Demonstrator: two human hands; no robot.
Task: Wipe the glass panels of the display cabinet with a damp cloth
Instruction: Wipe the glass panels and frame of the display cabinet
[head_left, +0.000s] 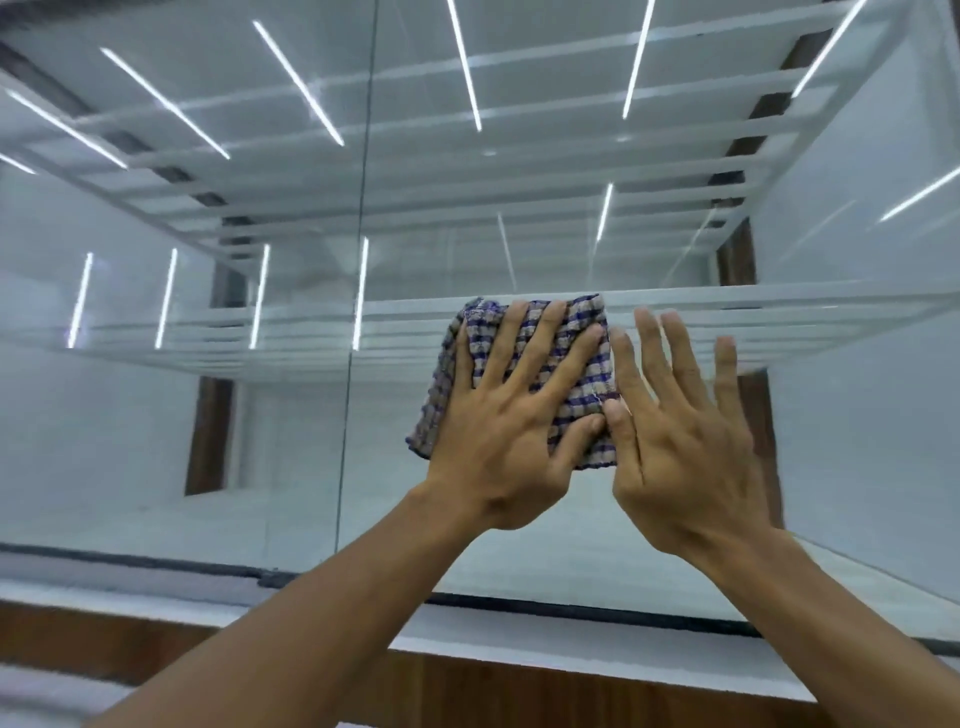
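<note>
A folded checked cloth (584, 338), blue and beige, is pressed flat against the right glass panel (597, 171) of the display cabinet. My left hand (506, 431) lies spread over the cloth and holds it to the glass, fingers apart. My right hand (680, 436) is beside it on the right, fingers spread; its thumb and forefinger touch the cloth's right edge. Much of the cloth is hidden under my left hand.
A vertical seam (358, 270) separates the right panel from the left glass panel (156, 364). Behind the glass are white shelves (779, 301) with reflected light strips. A black seal (571, 610) runs along the bottom above a white ledge and wooden base (493, 691).
</note>
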